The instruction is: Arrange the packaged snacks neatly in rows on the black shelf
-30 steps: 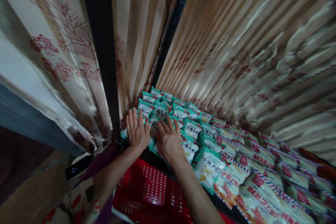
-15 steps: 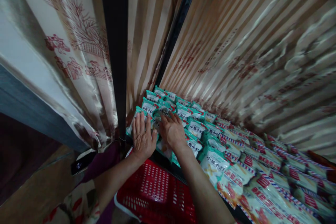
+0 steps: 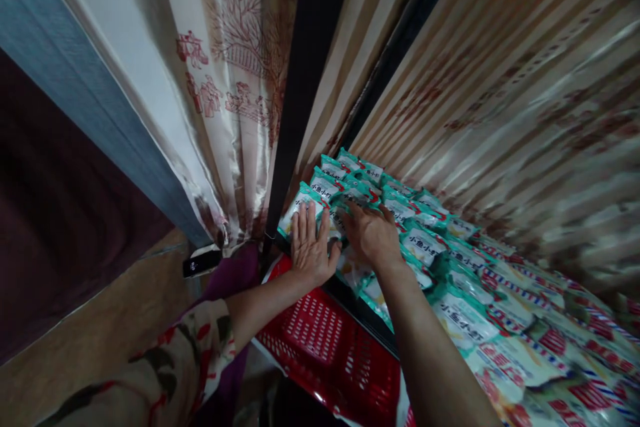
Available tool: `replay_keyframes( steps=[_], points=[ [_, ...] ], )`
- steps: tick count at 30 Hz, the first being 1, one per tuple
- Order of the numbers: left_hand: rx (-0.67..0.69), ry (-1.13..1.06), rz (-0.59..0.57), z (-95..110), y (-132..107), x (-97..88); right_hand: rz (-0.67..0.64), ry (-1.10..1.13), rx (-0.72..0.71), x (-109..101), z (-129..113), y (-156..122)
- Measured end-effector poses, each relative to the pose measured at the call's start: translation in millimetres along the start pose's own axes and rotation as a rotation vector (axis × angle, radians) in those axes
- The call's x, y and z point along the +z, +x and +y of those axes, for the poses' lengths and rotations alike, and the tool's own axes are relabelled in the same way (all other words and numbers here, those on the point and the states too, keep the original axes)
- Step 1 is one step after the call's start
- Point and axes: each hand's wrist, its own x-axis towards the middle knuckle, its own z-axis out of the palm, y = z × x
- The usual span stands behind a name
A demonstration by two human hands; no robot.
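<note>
My left hand (image 3: 311, 247) lies flat with its fingers stretched out, palm against the front green-and-white snack bag (image 3: 303, 203) at the left end of the row. Just to its right, my right hand (image 3: 373, 235) reaches over the neighbouring green snack bags, fingers extended and slightly bent, their tips touching a bag (image 3: 357, 197). Neither hand is closed around anything. Several more bags of the same kind stand packed in rows, such as the bag (image 3: 424, 243) right of my right hand. My right fingertips are partly hidden among the wrappers.
Red-and-white snack bags (image 3: 520, 360) fill the shelf to the right. Below the black shelf edge (image 3: 357, 313) sits a red perforated plastic basket (image 3: 313, 327). A black upright post (image 3: 313, 60) and printed beige curtains (image 3: 240, 80) border the shelf. A small dark object (image 3: 201, 262) is at lower left.
My view has turned left, so the shelf and bags appear farther right. Both hands stay on the green bags in nearly the same places and poses.
</note>
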Motion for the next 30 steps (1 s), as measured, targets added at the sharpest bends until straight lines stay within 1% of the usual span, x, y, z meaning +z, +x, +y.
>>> replay_keyframes(
  steps=[7, 13, 18, 21, 23, 25, 27, 30],
  points=[
    [0.008, -0.029, -0.032, 6.8, 0.7, 2.6, -0.018, 0.049, -0.011, 8.2, 2.1, 2.3],
    [0.013, -0.028, -0.046, 5.6, 0.7, 1.2, 0.018, 0.086, 0.017, 8.1, 0.6, 4.5],
    [0.076, -0.010, -0.051, 3.7, -2.0, 3.1, -0.009, 0.058, 0.042, 9.6, -0.7, 4.0],
    [0.080, -0.011, -0.055, 2.8, -1.7, 5.9, -0.007, 0.089, 0.025, 13.4, 0.7, 3.0],
    [0.076, -0.011, -0.052, 3.2, -1.0, 6.5, 0.033, 0.125, 0.005, 15.4, 3.0, 1.0],
    [0.079, -0.014, -0.048, 4.8, -0.9, 5.7, 0.107, 0.165, 0.001, 16.4, 5.9, -2.8],
    [0.089, -0.019, -0.046, 7.3, -2.1, 4.7, 0.177, 0.213, 0.004, 16.5, 8.7, -8.7],
    [0.113, -0.031, -0.046, 11.8, -5.6, 4.9, 0.241, 0.280, 0.005, 16.8, 12.4, -20.4]
  ],
)
